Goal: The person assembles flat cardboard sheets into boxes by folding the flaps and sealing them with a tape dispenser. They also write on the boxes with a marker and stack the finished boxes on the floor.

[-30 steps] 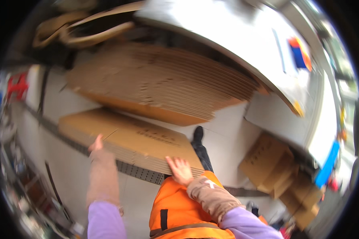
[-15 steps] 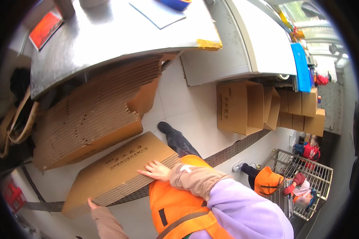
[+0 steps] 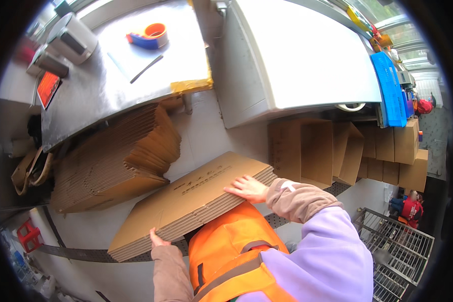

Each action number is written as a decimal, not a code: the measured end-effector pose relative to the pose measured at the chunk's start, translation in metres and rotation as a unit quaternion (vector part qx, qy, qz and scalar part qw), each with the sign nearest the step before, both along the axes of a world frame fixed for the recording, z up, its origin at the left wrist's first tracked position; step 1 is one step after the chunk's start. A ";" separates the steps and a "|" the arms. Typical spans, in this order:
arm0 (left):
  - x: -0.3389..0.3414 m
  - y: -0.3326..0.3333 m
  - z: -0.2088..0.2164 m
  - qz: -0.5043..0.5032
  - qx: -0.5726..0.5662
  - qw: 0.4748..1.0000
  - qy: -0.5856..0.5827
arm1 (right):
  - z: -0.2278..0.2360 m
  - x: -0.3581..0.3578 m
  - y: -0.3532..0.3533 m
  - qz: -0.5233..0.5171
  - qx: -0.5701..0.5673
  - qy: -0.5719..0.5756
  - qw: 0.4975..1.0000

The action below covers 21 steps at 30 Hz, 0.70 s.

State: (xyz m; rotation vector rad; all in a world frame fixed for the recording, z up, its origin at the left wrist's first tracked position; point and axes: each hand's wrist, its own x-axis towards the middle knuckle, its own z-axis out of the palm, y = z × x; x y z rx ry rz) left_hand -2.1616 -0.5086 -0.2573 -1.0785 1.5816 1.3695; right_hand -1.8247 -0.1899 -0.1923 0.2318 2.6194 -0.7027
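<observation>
I hold a stack of flattened brown cardboard boxes [image 3: 186, 201] level in front of my orange vest. My left hand [image 3: 157, 238] grips the stack's near left edge from below. My right hand [image 3: 247, 188] lies flat on the top sheet near its right end, fingers spread. A larger pile of flat cardboard [image 3: 110, 161] leans under the steel table [image 3: 85, 95] to the left.
On the steel table lie a tape dispenser [image 3: 148, 36], a flat sheet and grey devices. A white machine top [image 3: 307, 55] is ahead, folded boxes [image 3: 332, 151] stand below it, a blue crate [image 3: 391, 90] is at its right, a wire cage [image 3: 397, 251] at lower right.
The view has swung from the cardboard pile up toward the table and machine. The stack in my hands has come closer to my chest, with both hands still on it.
</observation>
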 end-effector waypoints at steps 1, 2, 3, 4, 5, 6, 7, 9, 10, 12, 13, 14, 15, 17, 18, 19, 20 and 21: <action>0.025 0.027 -0.002 -0.017 0.006 1.000 -0.012 | 0.005 0.027 0.021 -0.014 -0.004 0.007 1.000; 0.051 0.051 -0.001 -0.029 0.003 0.999 -0.020 | 0.012 0.054 0.038 -0.012 0.000 -0.015 1.000; 0.074 0.077 0.000 -0.032 0.006 0.999 -0.011 | 0.017 0.079 0.056 -0.027 -0.003 -0.012 1.000; 0.098 0.105 0.001 -0.020 -0.032 0.999 0.001 | 0.022 0.102 0.073 -0.038 -0.005 -0.027 0.999; 0.122 0.132 0.004 -0.028 -0.017 0.999 0.003 | 0.028 0.126 0.091 -0.060 0.001 -0.032 0.998; 0.144 0.160 0.007 -0.030 -0.028 0.999 0.007 | 0.032 0.148 0.108 -0.076 0.008 -0.033 0.997; 0.163 0.186 0.010 -0.044 -0.052 0.997 -0.030 | 0.035 0.167 0.126 -0.090 0.021 -0.058 0.994; 0.202 0.236 0.012 -0.068 -0.103 0.991 -0.058 | 0.040 0.203 0.156 -0.099 0.060 -0.063 0.991; 0.217 0.254 0.011 -0.068 -0.094 0.992 -0.049 | 0.041 0.220 0.167 -0.118 0.059 -0.070 0.989; 0.244 0.286 0.004 -0.046 -0.073 0.996 -0.034 | 0.040 0.250 0.184 -0.139 0.073 -0.075 0.985; 0.254 0.299 -0.003 -0.072 -0.092 0.992 -0.038 | 0.040 0.265 0.188 -0.134 0.102 -0.063 0.984; 0.262 0.313 -0.010 -0.064 -0.100 0.992 -0.050 | 0.038 0.280 0.193 -0.141 0.109 -0.059 0.982; 0.269 0.326 -0.017 -0.113 -0.152 0.980 -0.054 | 0.035 0.296 0.200 -0.154 0.112 -0.056 0.980; 0.272 0.354 -0.026 -0.210 -0.160 0.962 -0.063 | 0.021 0.318 0.211 -0.182 0.128 -0.046 0.974; 0.276 0.368 -0.028 -0.279 -0.191 0.939 -0.056 | 0.010 0.324 0.216 -0.193 0.175 -0.084 0.962; 0.278 0.383 -0.028 -0.296 -0.158 0.941 -0.043 | -0.004 0.326 0.221 -0.212 0.253 -0.111 0.937; 0.281 0.395 -0.025 -0.257 -0.107 0.960 -0.023 | -0.019 0.324 0.224 -0.233 0.323 -0.144 0.906; 0.283 0.406 -0.022 -0.284 -0.101 0.953 0.015 | -0.032 0.319 0.226 -0.285 0.347 -0.155 0.880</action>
